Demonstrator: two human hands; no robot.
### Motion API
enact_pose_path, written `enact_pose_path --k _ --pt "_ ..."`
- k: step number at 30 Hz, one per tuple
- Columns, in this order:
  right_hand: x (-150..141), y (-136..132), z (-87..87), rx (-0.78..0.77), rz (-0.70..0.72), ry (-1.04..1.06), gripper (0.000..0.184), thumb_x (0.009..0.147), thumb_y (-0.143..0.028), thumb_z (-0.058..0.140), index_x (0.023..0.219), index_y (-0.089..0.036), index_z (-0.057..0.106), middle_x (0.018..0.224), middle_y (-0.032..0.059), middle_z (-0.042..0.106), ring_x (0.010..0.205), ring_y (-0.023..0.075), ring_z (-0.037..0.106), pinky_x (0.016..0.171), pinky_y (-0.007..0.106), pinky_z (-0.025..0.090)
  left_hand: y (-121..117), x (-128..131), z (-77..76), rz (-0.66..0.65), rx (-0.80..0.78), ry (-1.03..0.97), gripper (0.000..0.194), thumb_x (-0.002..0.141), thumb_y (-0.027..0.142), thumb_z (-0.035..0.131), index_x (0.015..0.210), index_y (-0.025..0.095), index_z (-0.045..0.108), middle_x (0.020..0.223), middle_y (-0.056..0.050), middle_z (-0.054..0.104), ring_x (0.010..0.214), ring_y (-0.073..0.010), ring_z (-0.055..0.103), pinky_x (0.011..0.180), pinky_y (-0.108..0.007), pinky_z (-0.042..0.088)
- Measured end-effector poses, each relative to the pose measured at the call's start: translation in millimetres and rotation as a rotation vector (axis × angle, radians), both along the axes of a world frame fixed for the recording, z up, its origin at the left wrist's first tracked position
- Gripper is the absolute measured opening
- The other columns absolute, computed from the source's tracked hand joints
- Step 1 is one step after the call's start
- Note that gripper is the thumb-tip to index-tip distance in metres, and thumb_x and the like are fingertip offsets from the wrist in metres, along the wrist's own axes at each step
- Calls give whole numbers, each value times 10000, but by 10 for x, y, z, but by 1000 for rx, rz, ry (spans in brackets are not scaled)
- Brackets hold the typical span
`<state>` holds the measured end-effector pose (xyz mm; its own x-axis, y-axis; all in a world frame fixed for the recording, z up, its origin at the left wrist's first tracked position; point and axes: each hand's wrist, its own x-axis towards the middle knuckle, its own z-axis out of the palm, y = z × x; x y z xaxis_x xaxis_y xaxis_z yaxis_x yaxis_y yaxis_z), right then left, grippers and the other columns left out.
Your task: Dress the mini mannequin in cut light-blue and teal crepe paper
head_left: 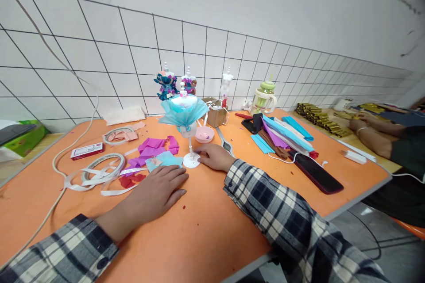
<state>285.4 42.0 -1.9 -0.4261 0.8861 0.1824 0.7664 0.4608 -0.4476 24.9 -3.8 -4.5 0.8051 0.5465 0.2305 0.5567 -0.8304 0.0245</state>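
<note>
A small white mannequin stand (190, 141) dressed in a light blue paper skirt (183, 114) stands on the orange table (206, 230). My right hand (215, 157) rests against its round base, fingers curled toward it and touching it. Palm down on the table in front lies my left hand (156, 192), its fingers stretched out near a light blue paper piece (163, 160). Purple paper pieces (156, 148) and red scraps (131, 180) lie just beyond it.
Tape rolls (104, 166), a white cable (66, 172), a pink bowl (204, 134), colored paper strips (282, 132), a dark phone (315, 171) and a green-lidded cup (264, 97) sit around. More dressed mannequins (169, 83) stand by the wall. Another person's hands (365, 130) work at right.
</note>
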Motion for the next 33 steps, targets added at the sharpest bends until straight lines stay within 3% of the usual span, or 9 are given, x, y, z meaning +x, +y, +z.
enact_pose_path --k 6,9,13,19,24,27,33 --pt "21 25 -39 19 -191 93 295 947 -346 633 1188 -200 720 1169 54 743 895 158 673 827 281 496 -12 18 14 8 4 33 403 1034 440 458 1316 234 660 1386 -92 679 1306 -314 579 1095 -490 413" --pt "35 33 -39 12 -218 103 211 933 -293 647 1102 -205 737 1071 25 766 836 139 669 792 258 489 -12 21 13 7 3 51 403 1035 434 454 1317 226 653 1383 -97 679 1303 -316 581 1096 -496 412" --pt "48 -1 4 60 -206 81 220 915 -209 630 1115 -202 722 1082 32 759 899 153 672 842 268 484 -38 1 28 2 39 49 389 1031 432 456 1317 239 638 1386 -92 673 1292 -314 586 1080 -491 425" --pt "-59 -121 78 167 -88 -15 319 947 -172 517 1202 -204 707 1239 68 708 1175 200 610 1023 306 429 67 91 82 239 131 -227 555 992 485 462 1429 144 492 1430 -192 613 1331 -359 549 1108 -535 419" --pt "-188 -181 42 141 13 -162 350 917 -138 503 1149 -210 754 1156 82 741 1101 228 649 962 333 465 279 305 22 271 -47 -183 512 999 433 430 1404 139 537 1416 -185 642 1312 -352 583 1088 -565 446" --pt "-206 -196 44 147 24 -224 365 941 -159 481 1207 -216 725 1174 96 724 1119 234 637 951 344 469 323 340 -5 242 -51 -124 449 1006 366 421 1381 180 583 1475 -158 607 1368 -346 548 1147 -615 362" --pt "-234 -217 78 163 13 -309 352 969 -222 483 1270 -204 665 1173 107 714 1064 257 637 866 354 491 351 283 -35 232 -55 -24 427 1003 312 423 1348 155 621 1448 -187 623 1325 -329 599 1138 -583 395"
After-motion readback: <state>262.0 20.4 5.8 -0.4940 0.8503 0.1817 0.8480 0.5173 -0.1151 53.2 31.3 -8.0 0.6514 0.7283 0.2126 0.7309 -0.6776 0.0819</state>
